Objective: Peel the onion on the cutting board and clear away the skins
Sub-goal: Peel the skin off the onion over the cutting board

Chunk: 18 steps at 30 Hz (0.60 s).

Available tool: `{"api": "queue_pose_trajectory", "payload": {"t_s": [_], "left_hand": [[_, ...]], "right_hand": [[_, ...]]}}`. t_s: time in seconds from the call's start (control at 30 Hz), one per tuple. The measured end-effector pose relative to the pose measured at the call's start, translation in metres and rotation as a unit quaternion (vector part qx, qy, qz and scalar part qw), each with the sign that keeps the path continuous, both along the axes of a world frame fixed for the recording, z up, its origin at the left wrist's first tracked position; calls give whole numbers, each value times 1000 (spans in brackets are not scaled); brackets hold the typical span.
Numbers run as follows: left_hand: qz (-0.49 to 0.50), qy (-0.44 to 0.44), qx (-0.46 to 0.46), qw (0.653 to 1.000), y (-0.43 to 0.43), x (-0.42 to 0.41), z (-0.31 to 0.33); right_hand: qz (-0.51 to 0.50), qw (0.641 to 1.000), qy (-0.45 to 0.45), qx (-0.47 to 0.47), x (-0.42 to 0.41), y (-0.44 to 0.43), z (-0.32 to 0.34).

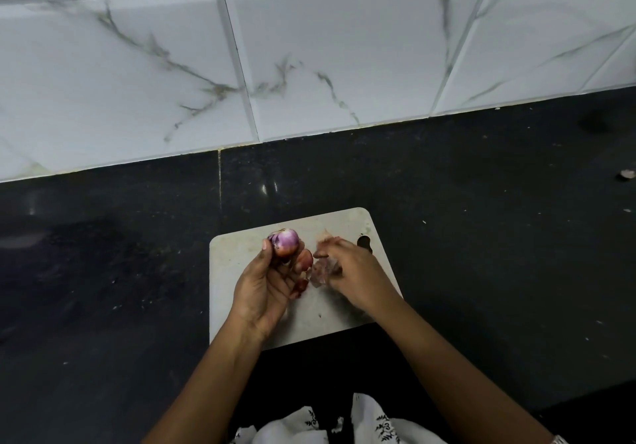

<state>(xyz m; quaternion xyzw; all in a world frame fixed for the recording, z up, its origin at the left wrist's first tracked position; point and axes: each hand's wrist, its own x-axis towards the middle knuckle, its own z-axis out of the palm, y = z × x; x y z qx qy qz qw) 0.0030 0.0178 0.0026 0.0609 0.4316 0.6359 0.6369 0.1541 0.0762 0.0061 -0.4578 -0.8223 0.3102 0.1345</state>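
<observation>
The red onion (284, 241), mostly bare, sits gripped in my left hand (265, 285) just above the cutting board (234, 261). My right hand (351, 268) blurs over loose skins (321, 271); whether it pinches one I cannot tell. Peeling seems nearly finished, so next I'd gather skins.

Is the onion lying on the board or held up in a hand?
Held up. The left hand grips the onion, lifted over the cutting board.
</observation>
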Motion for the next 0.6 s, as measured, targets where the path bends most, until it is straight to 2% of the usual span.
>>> {"api": "queue_pose_trajectory", "payload": {"t_s": [0.07,0.13,0.17,0.27,0.33,0.47,0.6], "left_hand": [[-3,-10,-2,1000,-2,0,0],[-6,-15,9,1000,-3,1,0],[-10,-17,15,1000,-4,1,0],[-18,-3,49,999,-4,4,2],[-14,15,72,997,-4,6,4],[-22,64,101,993,-5,8,12],[-22,103,129,986,-6,9,15]], "right_hand": [[-22,1000,0,16,-2,0,7],[-79,994,69,20,-5,-1,15],[-107,987,118,-11,-6,-2,21],[-156,945,222,-184,-12,-1,37],[-165,920,246,-255,-14,1,45],[-174,888,288,-314,-14,2,53],[-170,880,290,-336,-13,6,57]]}}
